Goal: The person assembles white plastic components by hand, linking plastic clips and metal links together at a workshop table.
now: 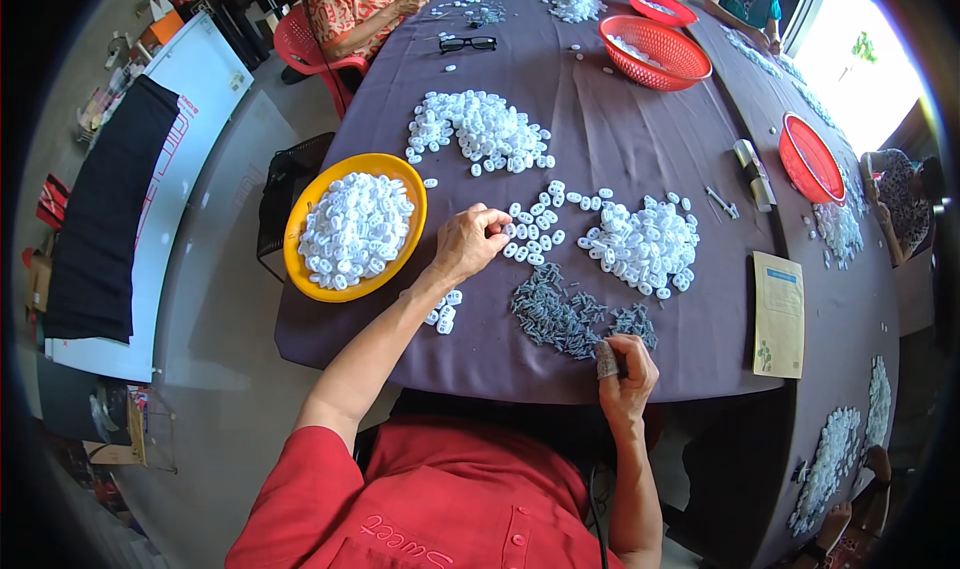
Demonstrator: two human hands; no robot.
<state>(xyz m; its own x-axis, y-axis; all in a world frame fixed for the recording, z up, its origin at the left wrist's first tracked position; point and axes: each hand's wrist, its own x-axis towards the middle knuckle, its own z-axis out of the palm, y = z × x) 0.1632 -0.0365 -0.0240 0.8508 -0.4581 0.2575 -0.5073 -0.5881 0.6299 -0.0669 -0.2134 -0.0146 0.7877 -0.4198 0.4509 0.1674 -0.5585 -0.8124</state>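
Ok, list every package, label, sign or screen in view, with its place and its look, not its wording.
Paper envelope: flat on the purple table near its right edge, right of the white and grey piles; tan rectangle with a blue printed band and a small green mark.
White board: on the floor left of the table; long white panel with red printing, partly under a black cloth.
No screens show.

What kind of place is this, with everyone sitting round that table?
Probably a small workshop for hand assembly or sorting. Heaps of small white plastic pieces cover the purple tablecloth, more fill a yellow bowl and red baskets, and several people sit working.
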